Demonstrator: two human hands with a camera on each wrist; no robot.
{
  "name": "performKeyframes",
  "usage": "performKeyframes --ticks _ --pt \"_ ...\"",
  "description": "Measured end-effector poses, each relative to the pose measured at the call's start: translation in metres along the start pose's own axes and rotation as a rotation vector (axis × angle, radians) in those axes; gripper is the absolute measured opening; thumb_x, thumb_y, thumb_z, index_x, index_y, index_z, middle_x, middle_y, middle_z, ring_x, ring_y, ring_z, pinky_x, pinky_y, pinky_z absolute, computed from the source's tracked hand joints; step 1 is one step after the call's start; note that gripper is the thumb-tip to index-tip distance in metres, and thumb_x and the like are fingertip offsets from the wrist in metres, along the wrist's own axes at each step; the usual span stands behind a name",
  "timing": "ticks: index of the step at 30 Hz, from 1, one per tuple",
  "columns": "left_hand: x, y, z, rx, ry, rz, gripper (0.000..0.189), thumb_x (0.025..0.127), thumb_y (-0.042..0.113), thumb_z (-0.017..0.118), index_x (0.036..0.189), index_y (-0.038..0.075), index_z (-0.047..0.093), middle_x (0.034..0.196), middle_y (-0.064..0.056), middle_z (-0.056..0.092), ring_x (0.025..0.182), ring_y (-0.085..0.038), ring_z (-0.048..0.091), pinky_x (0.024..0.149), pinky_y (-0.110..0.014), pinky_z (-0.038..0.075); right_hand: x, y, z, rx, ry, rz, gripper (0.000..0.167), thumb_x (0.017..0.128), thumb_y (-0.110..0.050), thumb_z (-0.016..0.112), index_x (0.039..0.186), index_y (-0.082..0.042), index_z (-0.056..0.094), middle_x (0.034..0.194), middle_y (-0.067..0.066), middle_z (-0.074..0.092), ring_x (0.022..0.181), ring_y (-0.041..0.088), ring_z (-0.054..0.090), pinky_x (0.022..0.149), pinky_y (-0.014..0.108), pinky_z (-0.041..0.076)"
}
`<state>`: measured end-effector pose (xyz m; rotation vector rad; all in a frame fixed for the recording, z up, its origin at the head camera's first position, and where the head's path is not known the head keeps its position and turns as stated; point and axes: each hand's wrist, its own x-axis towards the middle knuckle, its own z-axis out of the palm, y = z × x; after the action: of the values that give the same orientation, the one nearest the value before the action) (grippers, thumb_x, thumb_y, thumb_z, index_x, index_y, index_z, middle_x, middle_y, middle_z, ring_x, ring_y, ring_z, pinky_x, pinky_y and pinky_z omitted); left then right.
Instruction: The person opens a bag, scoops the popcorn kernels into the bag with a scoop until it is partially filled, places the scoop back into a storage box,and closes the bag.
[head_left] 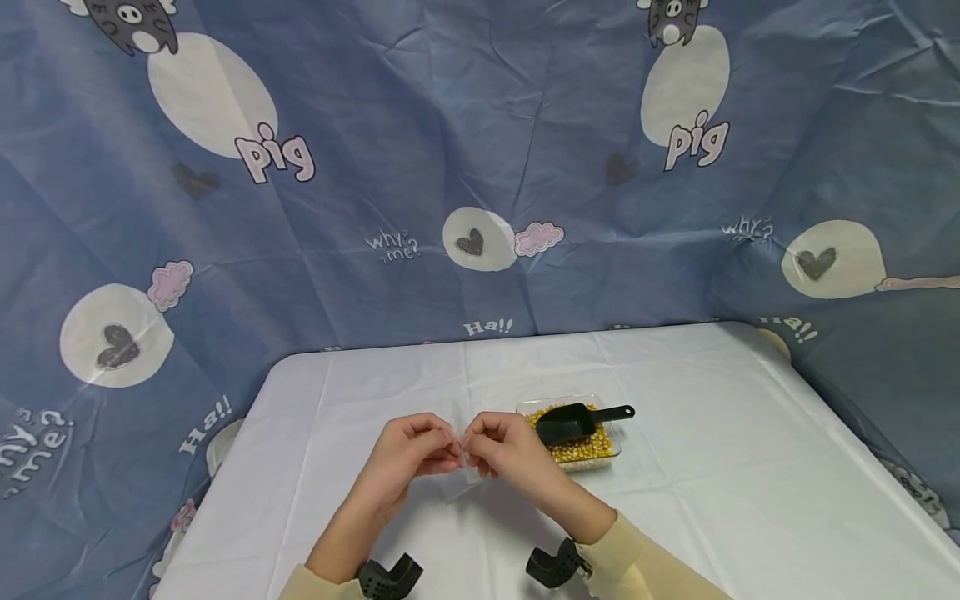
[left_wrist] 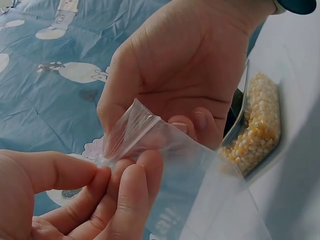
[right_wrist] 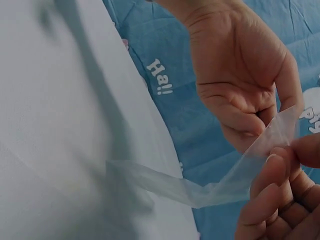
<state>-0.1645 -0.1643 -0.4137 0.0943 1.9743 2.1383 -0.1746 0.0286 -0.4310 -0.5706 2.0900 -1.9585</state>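
A clear plastic zip bag (left_wrist: 187,187) hangs between my two hands, its ridged top edge bunched at the fingers. My left hand (head_left: 418,454) pinches one side of that edge between thumb and forefinger. Close beside it, fingertips almost meeting, my right hand (head_left: 513,450) pinches the other side. In the right wrist view the bag (right_wrist: 200,192) droops in a thin fold above the white cloth. I see no contents in the bag. Past my right hand stands a clear rectangular container (head_left: 617,442) of yellow corn kernels (head_left: 581,452).
A black scoop (head_left: 570,423) lies on the kernels, its handle reaching over the container's right side. A white cloth (head_left: 750,467) covers the table. Behind it hangs a blue printed curtain (head_left: 420,167). Black wrist mounts (head_left: 392,577) sit at both cuffs.
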Motion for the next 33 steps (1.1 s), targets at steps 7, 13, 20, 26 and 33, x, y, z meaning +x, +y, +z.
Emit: performKeyframes --ticks 7,13,20,26,33 --pt "0.0 0.0 0.002 -0.012 -0.02 -0.004 0.008 0.092 0.002 0.061 0.089 -0.005 0.064 0.077 -0.013 0.068 0.068 -0.019 0.069 0.067 -0.034 0.059 0.0 0.003 0.001 -0.03 -0.052 -0.003 0.024 0.096 -0.006 0.051 0.073 0.002 0.054 0.058 0.004 0.046 0.05 0.015 0.044 0.047 0.026 0.037" --pt "-0.001 -0.001 0.004 0.016 -0.047 0.014 0.01 0.094 0.004 0.058 0.086 -0.002 0.06 0.077 -0.011 0.067 0.068 -0.02 0.069 0.067 -0.033 0.059 0.001 0.003 0.001 0.036 -0.044 0.003 0.023 0.097 -0.004 0.049 0.078 0.005 0.057 0.06 0.007 0.046 0.051 0.019 0.044 0.047 0.027 0.037" --pt "-0.001 -0.001 0.008 0.0 -0.051 0.031 0.012 0.096 0.004 0.054 0.086 0.0 0.057 0.077 -0.011 0.066 0.069 -0.019 0.066 0.069 -0.032 0.058 0.002 0.003 0.001 0.117 -0.023 0.019 0.02 0.095 -0.003 0.05 0.078 0.004 0.057 0.06 0.007 0.048 0.051 0.018 0.047 0.05 0.026 0.04" --pt "-0.001 0.0 0.01 -0.02 -0.078 0.051 0.013 0.098 0.004 0.051 0.086 0.0 0.055 0.079 -0.01 0.066 0.072 -0.019 0.065 0.071 -0.031 0.057 0.003 0.004 0.003 0.218 -0.042 -0.006 0.021 0.095 -0.003 0.047 0.079 0.009 0.052 0.062 0.007 0.048 0.053 0.017 0.048 0.052 0.026 0.046" --pt "-0.001 -0.001 0.01 -0.052 -0.122 0.06 0.014 0.099 0.005 0.049 0.086 0.001 0.053 0.081 -0.01 0.065 0.074 -0.019 0.064 0.072 -0.031 0.056 0.004 0.006 0.004 0.273 -0.036 0.008 0.022 0.095 -0.004 0.048 0.078 0.011 0.048 0.061 0.005 0.048 0.053 0.015 0.05 0.052 0.024 0.048"
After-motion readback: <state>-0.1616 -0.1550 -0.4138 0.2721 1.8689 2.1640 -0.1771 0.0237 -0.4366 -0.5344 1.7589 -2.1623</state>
